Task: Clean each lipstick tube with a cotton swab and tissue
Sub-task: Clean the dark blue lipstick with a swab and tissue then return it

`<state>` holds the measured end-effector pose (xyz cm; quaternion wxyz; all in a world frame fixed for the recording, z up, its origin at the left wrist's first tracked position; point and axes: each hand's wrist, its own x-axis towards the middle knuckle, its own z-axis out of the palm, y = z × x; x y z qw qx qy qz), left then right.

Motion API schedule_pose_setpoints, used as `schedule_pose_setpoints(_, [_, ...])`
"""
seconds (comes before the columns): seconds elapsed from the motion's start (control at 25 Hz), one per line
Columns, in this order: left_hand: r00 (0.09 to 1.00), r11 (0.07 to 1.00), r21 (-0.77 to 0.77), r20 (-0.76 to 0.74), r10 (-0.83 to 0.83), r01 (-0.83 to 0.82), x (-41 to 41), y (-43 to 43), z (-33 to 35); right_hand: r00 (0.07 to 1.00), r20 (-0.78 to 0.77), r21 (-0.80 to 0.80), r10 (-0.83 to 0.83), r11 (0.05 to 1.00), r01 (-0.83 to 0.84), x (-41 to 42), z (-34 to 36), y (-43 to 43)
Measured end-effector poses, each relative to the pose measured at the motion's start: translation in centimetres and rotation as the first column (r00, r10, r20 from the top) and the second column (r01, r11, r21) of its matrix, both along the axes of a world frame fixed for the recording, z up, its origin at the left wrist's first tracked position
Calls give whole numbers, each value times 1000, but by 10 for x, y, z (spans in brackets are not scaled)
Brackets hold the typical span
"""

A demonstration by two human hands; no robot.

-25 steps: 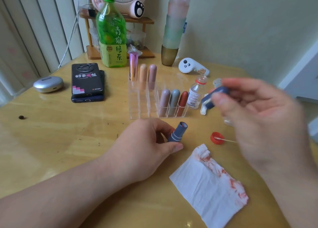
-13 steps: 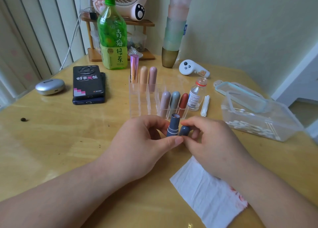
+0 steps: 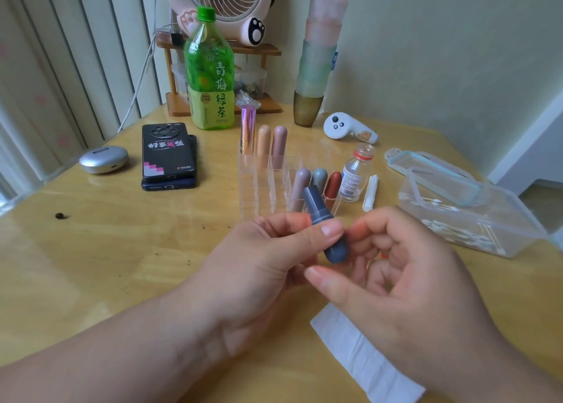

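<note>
Worktop (image 3: 106, 250): yellow wood, with a pale wall and a pink fan (image 3: 219, 3) behind.
Change: half a second ago the blue lipstick (image 3: 323, 217) stood upright just over the worktop and its cap was apart, beside it, in the right fingers. Now cap and body are joined into one piece, and the piece is raised and tilted, with the round end toward the person.
Left hand (image 3: 259, 259): thumb and fingers pinch the lipstick at its middle.
Right hand (image 3: 411, 281): fingers are curled narrow around the round end, with the thumb just under it.
Tissue (image 3: 359, 360): one, flat on the worktop under the right wrist; its red marks, seen before, are now hidden.
Lipsticks: seven in all. Six stand in the clear rack (image 3: 262, 189), three in the back row and three in the front row, and one is in the hands.
Cotton swabs: many, in one clear box (image 3: 475, 220) at the right, with the lid lying across it.
Small bottle (image 3: 355, 174): one, without cap, just beside the rack.
Phones (image 3: 167, 156): two, stacked.
Green bottle (image 3: 210, 76): one, behind the rack.
</note>
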<state>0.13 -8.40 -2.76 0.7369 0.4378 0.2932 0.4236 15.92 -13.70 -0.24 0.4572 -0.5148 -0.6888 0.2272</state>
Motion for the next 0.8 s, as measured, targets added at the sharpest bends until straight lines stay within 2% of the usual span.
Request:
schedule_pose_setpoints(0.2, [1000,999,36,9,17,-17,0,1,-1,987,-78,160,-142,975,153,-5,-16,6])
schedule_pose_setpoints(0.4, [984,998,-3,170,59,-60,-2,5,6,982,-112,182,-151,969,170,-2,-15,8])
schedule_pose_setpoints(0.68, [992,992,80,85,95,-102,-3,5,7,987,-21,182,-158,970,160,0,-18,8])
schedule_pose_setpoints(0.8, [992,988,112,76,99,-107,-4,6,5,993,28,149,-110,983,105,-3,-17,8])
